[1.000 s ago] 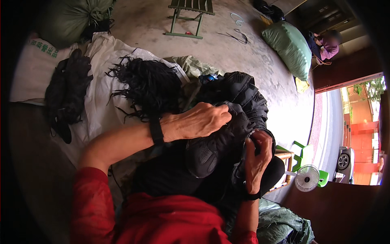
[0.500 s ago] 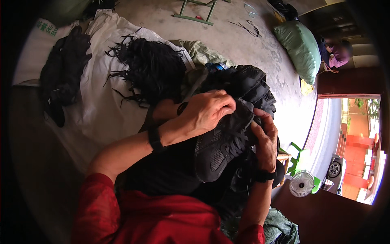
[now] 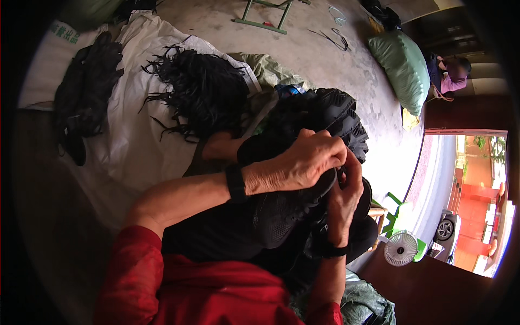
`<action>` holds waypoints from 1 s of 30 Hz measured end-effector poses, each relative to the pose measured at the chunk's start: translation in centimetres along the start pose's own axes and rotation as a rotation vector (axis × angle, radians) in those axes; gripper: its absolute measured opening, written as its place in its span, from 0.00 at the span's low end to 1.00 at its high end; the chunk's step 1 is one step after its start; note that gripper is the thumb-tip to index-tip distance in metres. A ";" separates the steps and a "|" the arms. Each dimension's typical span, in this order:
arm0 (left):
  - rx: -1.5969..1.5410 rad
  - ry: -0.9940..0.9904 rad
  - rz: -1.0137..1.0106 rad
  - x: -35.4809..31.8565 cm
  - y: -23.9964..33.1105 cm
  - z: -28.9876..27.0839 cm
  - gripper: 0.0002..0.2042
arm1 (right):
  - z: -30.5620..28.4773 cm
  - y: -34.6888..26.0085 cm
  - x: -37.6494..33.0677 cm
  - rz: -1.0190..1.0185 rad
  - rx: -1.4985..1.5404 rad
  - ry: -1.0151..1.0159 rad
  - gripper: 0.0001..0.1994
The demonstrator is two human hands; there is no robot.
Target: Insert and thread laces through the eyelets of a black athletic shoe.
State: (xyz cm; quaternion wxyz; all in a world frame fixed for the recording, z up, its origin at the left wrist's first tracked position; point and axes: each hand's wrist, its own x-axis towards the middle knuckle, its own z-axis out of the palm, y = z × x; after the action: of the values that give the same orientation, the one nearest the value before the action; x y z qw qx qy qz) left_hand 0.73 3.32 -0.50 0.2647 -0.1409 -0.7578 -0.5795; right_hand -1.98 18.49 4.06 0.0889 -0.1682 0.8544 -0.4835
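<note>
Lying toe-near across the dark-trousered lap [image 3: 211, 234], the black mesh sneaker [image 3: 277, 219] looks light, soft-sided and stiffer-soled, probably best held at its far collar end, where the left hand [image 3: 303, 161] pinches narrowly and the right hand [image 3: 345, 197] curls, though what their fingertips grip cannot be told.

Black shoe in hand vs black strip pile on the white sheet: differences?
The shoe is one shaped piece; the strip pile is a loose tangle with ends sticking out.
The shoe is held by the left hand and right hand; the strip pile lies on a white sheet.
Both are black.
</note>
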 end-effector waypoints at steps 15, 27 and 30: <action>0.282 0.207 0.127 -4.1 1.9 -2.0 0.11 | -0.2 -0.8 -2.2 -0.243 -0.230 0.045 0.08; 0.748 0.074 0.100 -3.9 4.7 -1.4 0.09 | 0.5 0.3 -3.5 -0.346 -0.155 0.073 0.09; 0.892 0.003 0.148 -3.2 5.9 -1.7 0.08 | 1.4 0.3 -3.6 -0.486 -0.247 0.181 0.07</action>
State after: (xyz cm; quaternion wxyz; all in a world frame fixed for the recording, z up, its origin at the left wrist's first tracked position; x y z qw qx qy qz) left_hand 6.85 3.73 2.72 0.3414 -0.0660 -0.9209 -0.1760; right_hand 1.71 18.85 3.05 -0.1274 -0.3339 0.8458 -0.3961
